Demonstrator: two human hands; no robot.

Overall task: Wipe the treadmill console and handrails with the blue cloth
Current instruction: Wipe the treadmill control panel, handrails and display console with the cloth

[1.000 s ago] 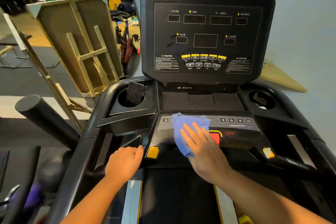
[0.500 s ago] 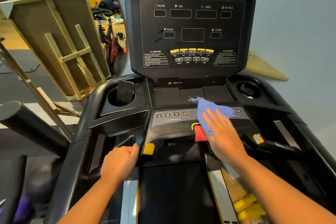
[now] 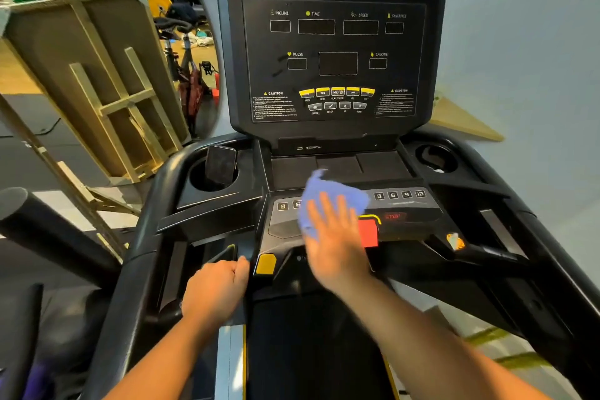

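The black treadmill console [image 3: 334, 55] rises straight ahead, with a lower button panel [image 3: 406, 204] below it. My right hand [image 3: 336, 243] lies flat on the blue cloth [image 3: 328, 196], pressing it onto the left-middle of that panel, beside the red stop key [image 3: 368, 232]. The cloth covers some of the left number buttons. My left hand [image 3: 216, 289] is closed around the inner left grip next to a yellow button [image 3: 266, 263]. The left handrail [image 3: 143, 237] and the right handrail [image 3: 545, 237] curve down along both sides.
A dark phone [image 3: 221, 164] stands in the left cup holder; the right cup holder [image 3: 435, 157] sits opposite. A wooden frame [image 3: 107, 91] leans at the left, with exercise bikes behind it. A black padded bar [image 3: 48, 230] juts in at lower left. Blue wall at right.
My right hand swept the cloth right across the lower panel, then back left, uncovering the right number buttons. My left hand stayed on its grip.
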